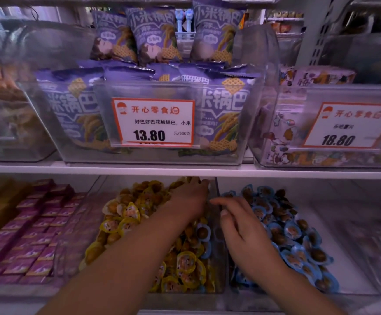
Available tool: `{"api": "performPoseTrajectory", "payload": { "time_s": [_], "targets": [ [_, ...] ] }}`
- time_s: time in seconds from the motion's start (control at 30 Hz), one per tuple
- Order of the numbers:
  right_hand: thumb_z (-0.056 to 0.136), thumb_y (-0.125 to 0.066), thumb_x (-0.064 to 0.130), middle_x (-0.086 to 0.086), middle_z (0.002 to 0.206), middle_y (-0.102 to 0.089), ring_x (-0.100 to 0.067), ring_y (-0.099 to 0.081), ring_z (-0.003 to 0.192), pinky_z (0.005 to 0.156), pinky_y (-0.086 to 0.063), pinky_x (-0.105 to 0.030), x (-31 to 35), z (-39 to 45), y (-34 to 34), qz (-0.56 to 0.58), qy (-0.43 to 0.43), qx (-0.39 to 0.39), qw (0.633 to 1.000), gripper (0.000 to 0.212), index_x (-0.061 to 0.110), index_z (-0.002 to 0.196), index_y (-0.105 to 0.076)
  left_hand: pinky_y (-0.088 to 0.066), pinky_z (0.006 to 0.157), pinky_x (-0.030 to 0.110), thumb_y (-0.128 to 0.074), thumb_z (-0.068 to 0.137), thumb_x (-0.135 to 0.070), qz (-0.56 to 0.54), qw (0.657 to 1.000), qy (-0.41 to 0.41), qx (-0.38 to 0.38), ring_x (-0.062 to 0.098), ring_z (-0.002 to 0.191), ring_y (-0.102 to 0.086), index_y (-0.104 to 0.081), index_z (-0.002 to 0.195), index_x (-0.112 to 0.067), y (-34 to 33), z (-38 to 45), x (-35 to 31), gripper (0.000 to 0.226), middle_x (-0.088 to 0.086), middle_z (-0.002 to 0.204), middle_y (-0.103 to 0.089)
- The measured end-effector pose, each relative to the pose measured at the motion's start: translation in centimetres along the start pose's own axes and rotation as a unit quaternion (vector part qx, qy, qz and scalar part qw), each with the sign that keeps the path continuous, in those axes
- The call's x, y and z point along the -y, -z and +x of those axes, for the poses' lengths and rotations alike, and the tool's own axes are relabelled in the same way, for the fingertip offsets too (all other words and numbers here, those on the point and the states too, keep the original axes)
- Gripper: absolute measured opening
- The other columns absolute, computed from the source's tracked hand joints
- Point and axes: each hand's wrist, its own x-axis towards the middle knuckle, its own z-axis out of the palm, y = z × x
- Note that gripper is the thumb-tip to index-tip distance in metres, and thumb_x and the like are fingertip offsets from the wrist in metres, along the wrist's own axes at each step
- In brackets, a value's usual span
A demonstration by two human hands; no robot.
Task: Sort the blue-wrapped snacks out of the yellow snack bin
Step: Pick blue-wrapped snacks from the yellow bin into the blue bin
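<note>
A clear bin (214, 289) on the lower shelf holds several yellow-wrapped snacks (130, 214). Among them, at the bin's right side, lies a blue-wrapped snack (203, 231), and another (205, 252) sits just below it. My left hand (191, 192) reaches deep to the back of this bin, its fingertips buried among the yellow snacks. My right hand (237, 223) hovers with relaxed, spread fingers over the left edge of the neighbouring clear bin (353, 289), which is filled with blue-wrapped snacks (291, 233).
A white shelf edge (185, 170) runs just above both hands. Above it stand clear bins of purple snack bags (153, 42) with price tags (153, 122). Pink boxed snacks (35, 226) fill the bin at lower left.
</note>
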Motion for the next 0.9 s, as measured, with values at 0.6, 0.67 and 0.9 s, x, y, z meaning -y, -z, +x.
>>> {"api": "performPoseTrajectory", "payload": {
  "time_s": [0.6, 0.67, 0.9],
  "targets": [
    [0.096, -0.053, 0.026, 0.0, 0.094, -0.075, -0.014, -0.071, 0.078, 0.064, -0.052, -0.035, 9.6, -2.5, -0.4, 0.406, -0.269, -0.068, 0.87, 0.023, 0.029, 0.095, -0.075, -0.035, 0.046, 0.022, -0.071, 0.085, -0.025, -0.706, 0.69, 0.055, -0.147, 0.011, 0.054, -0.048, -0.068, 0.108, -0.02, 6.7, -19.3, -0.2, 0.025, -0.006, 0.068, -0.058],
    [0.091, -0.054, 0.036, -0.013, 0.093, -0.075, -0.024, -0.072, 0.071, 0.062, -0.055, -0.037, 11.5, -3.0, -1.6, 0.579, -0.37, 0.035, 0.726, 0.031, 0.017, 0.097, -0.078, -0.046, 0.061, 0.013, -0.074, 0.086, -0.027, -0.544, 0.8, 0.031, -0.251, 0.002, 0.069, -0.061, -0.065, 0.113, -0.032, 6.2, -20.2, -0.4, 0.029, -0.015, 0.083, -0.065],
    [0.097, -0.053, 0.032, -0.017, 0.102, -0.073, -0.026, -0.07, 0.082, 0.067, -0.057, -0.032, 11.5, -2.4, -2.5, 0.638, -0.382, 0.001, 0.668, 0.04, 0.002, 0.12, -0.067, -0.03, 0.112, 0.033, -0.055, 0.081, -0.066, -0.269, 0.936, -0.129, -0.186, -0.004, 0.133, -0.038, -0.031, 0.141, -0.054, 4.4, -20.4, 0.4, 0.066, -0.035, 0.14, -0.04]
  ]
}}
